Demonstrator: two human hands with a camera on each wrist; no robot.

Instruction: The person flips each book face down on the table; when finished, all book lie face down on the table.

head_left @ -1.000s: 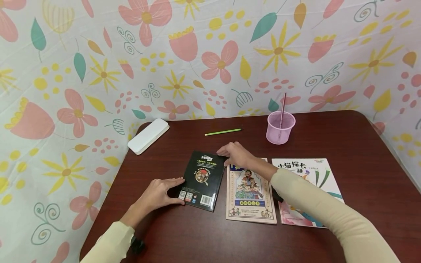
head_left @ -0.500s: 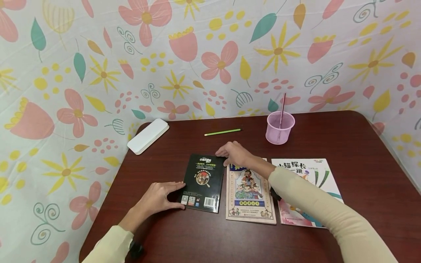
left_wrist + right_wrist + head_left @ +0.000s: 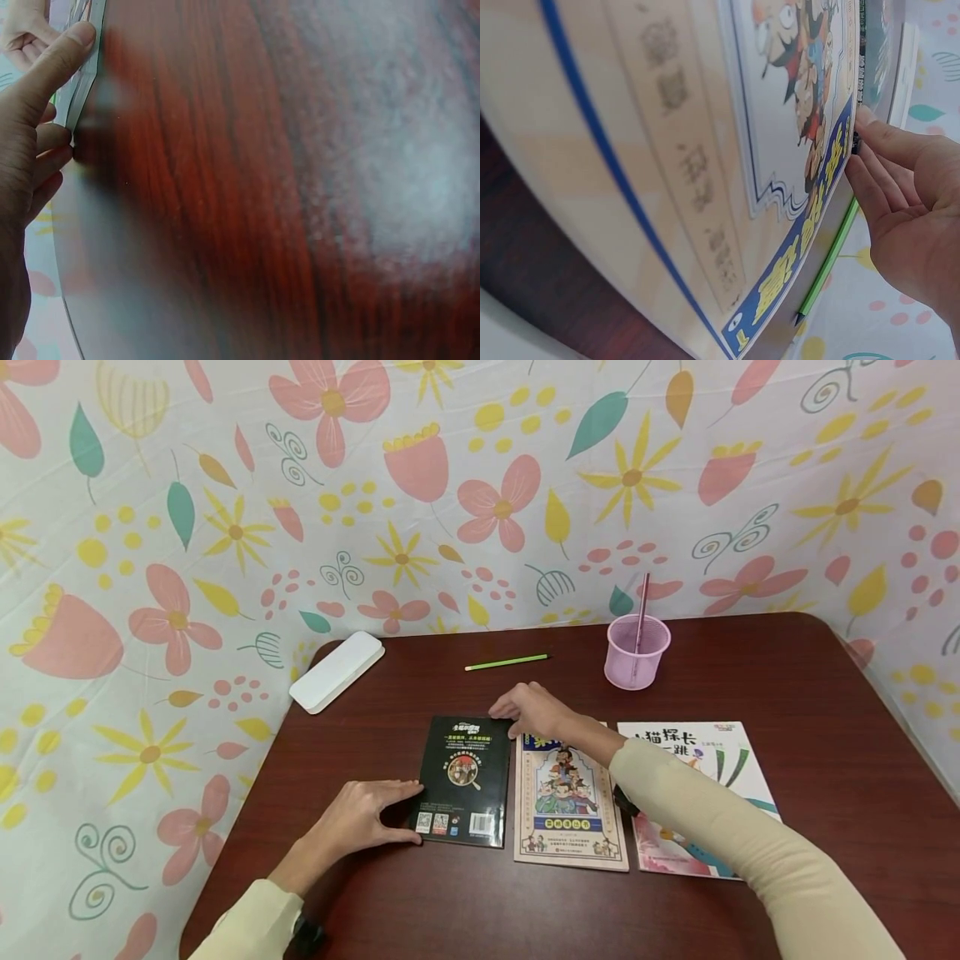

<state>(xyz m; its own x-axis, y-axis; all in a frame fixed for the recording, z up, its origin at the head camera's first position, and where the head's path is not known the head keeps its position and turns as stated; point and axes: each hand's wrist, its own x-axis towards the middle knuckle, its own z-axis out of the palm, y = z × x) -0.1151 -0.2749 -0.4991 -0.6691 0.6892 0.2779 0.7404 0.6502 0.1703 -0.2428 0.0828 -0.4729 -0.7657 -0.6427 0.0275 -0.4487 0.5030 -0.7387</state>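
Observation:
A black book (image 3: 465,802) lies flat on the table with its barcode side up. My left hand (image 3: 360,814) touches its left edge and lower-left corner, thumb apart from the fingers. In the left wrist view, the thumb (image 3: 64,56) reaches along the book's edge, with fingertips against its side. My right hand (image 3: 534,710) is at the upper-right corner, fingers at the top edge and thumb at the right side. Close to its right lies a cream comic-style book (image 3: 570,810), partly beneath the right forearm. The right wrist view shows that book's cover (image 3: 705,150) in front of the hand (image 3: 907,180).
A white book (image 3: 750,768) lies at the right, partly hidden by the right sleeve. Behind the books are a green pencil (image 3: 508,662), a white case (image 3: 337,672) and a pink mesh cup (image 3: 630,664) holding a pencil. A flowered cloth (image 3: 480,485) hangs behind the table (image 3: 420,910).
The black book has turned from a slant to nearly straight, its top edge shifting left and toward me and its bottom edge right. Both hands have stayed at its edges with little movement.

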